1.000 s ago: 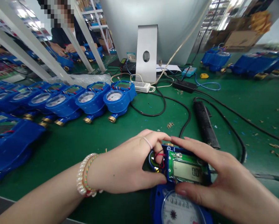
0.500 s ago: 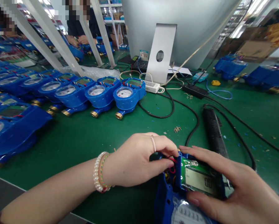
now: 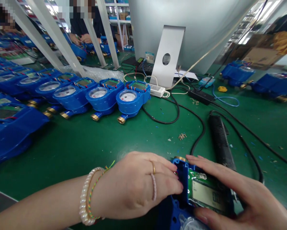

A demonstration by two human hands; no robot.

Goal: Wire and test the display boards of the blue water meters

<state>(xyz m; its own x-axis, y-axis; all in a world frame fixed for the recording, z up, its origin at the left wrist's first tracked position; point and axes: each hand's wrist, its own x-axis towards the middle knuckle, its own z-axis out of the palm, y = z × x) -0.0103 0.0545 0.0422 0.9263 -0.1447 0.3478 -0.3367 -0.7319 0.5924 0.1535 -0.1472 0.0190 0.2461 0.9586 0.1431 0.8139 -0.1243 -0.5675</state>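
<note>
A blue water meter (image 3: pixel 175 212) with a green circuit board (image 3: pixel 193 175) and a small display (image 3: pixel 207 195) lies at the bottom right, partly cut off by the frame. My right hand (image 3: pixel 251 195) grips it, thumb on the near side of the display housing and fingers along the far side. My left hand (image 3: pixel 133 183) reaches over the open compartment (image 3: pixel 183 171) beside the board. Its fingers are bent together with the tips down inside, and what they hold is hidden. A brass pipe end (image 3: pixel 180 158) shows behind the meter.
Rows of blue water meters (image 3: pixel 130 95) stand at the left. A black electric screwdriver (image 3: pixel 220 140) lies beyond my right hand, near a small pile of screws (image 3: pixel 182 136). Cables cross the green table (image 3: pixel 133 137). A monitor stand (image 3: pixel 167 54) rises behind; a person works across the table.
My left hand has turned knuckles-up and moved nearer, its fingertips now deeper in the compartment. The red wires seen under its fingers before are covered. My right hand keeps its hold.
</note>
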